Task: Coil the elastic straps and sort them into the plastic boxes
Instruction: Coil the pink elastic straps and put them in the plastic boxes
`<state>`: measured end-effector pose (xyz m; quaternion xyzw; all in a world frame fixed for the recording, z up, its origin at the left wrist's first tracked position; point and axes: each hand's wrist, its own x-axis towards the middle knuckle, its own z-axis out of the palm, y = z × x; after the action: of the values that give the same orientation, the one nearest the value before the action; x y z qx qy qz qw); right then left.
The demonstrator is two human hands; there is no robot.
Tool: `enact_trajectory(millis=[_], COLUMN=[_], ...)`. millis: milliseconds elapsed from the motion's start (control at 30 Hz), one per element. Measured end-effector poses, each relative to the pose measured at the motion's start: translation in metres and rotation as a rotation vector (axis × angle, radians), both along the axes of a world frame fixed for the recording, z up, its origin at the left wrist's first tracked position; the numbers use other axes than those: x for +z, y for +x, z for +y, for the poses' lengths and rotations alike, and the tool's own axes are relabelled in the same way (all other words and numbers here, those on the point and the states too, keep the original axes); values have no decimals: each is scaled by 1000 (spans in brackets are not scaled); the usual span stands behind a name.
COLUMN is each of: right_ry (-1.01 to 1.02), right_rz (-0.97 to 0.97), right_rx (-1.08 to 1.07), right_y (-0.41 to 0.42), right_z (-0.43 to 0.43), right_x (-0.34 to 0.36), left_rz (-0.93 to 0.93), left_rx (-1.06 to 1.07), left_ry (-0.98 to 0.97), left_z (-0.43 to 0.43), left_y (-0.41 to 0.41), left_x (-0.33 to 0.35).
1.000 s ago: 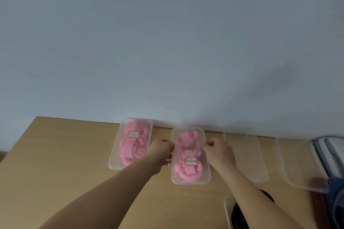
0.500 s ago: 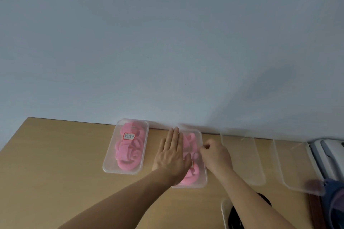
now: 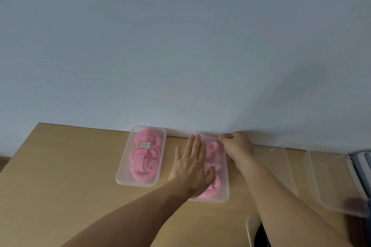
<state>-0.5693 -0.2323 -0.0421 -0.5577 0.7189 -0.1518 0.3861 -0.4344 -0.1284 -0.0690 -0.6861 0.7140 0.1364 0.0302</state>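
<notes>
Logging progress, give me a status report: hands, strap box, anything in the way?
Left hand flat, pressing on the strap box. Right hand grips its far corner. Second box beside it, apart. Nothing blocking.

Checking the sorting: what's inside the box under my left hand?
Pink coiled straps show through the clear box. The left hand lies flat on top, hiding the contents beneath it.

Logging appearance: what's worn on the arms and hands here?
Nothing visible. The left forearm and right forearm are bare, no sleeve in view; the left hand and right hand have no gloves, and no watch, ring or bracelet shows.
</notes>
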Motion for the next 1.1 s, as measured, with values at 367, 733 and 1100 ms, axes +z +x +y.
enact_trajectory(millis=[367, 733, 1100], right_ry=[-6, 79, 65], right_rz=[-77, -278, -464], right_rx=[-189, -232, -297], right_y=[-11, -25, -28], right_z=[73, 117, 148], right_x=[-21, -15, -15], left_rz=[39, 17, 18], left_rx=[17, -12, -37], left_ry=[-36, -43, -68], left_z=[-6, -9, -9], left_y=[5, 6, 3], left_x=[-7, -4, -2])
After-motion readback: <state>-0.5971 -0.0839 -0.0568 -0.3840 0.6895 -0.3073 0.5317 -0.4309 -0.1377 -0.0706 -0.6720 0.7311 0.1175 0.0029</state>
